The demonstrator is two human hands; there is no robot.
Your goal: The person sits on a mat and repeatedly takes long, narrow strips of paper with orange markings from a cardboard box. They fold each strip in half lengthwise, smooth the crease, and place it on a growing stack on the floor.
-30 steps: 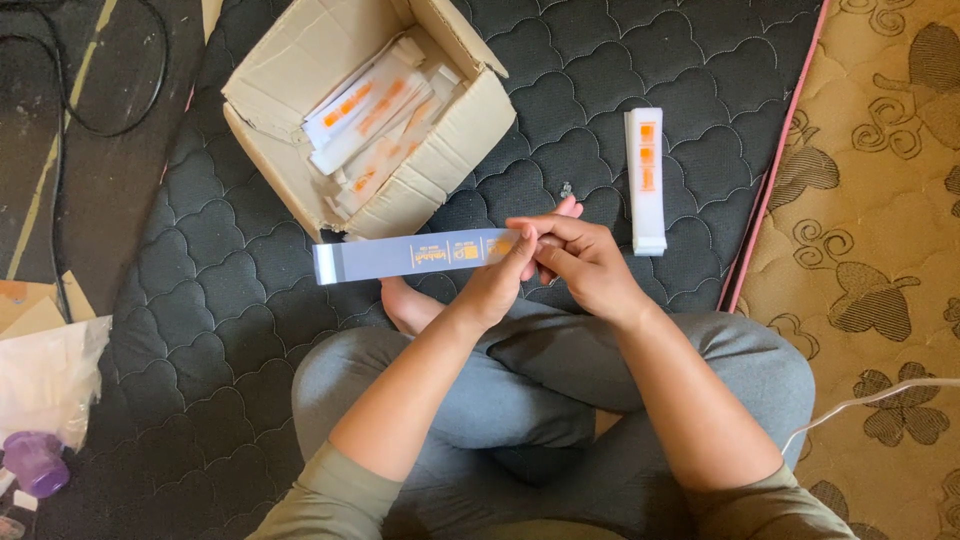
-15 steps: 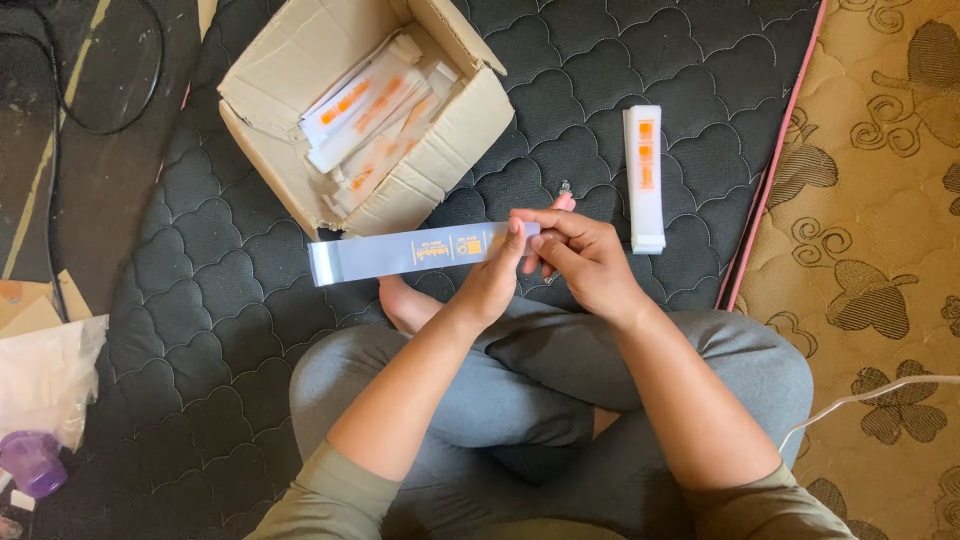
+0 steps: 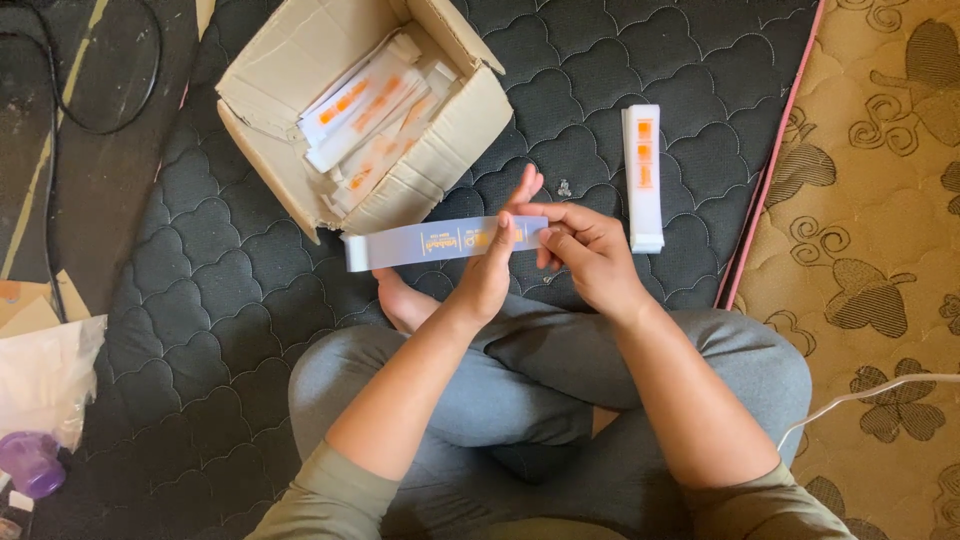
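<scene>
Head view | left hand [image 3: 490, 275] and right hand [image 3: 585, 255] both pinched on one end of a long pale flat carton [image 3: 440, 243], held above crossed legs near open cardboard box [image 3: 360, 110] | risk: unsupported far end may sag and crease.

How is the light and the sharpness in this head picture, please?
In the head view the light is soft and even, with no glare and only faint shadows beside the cardboard box; the long pale carton held by the left hand and right hand is fairly sharp, its print too small to read.
</scene>
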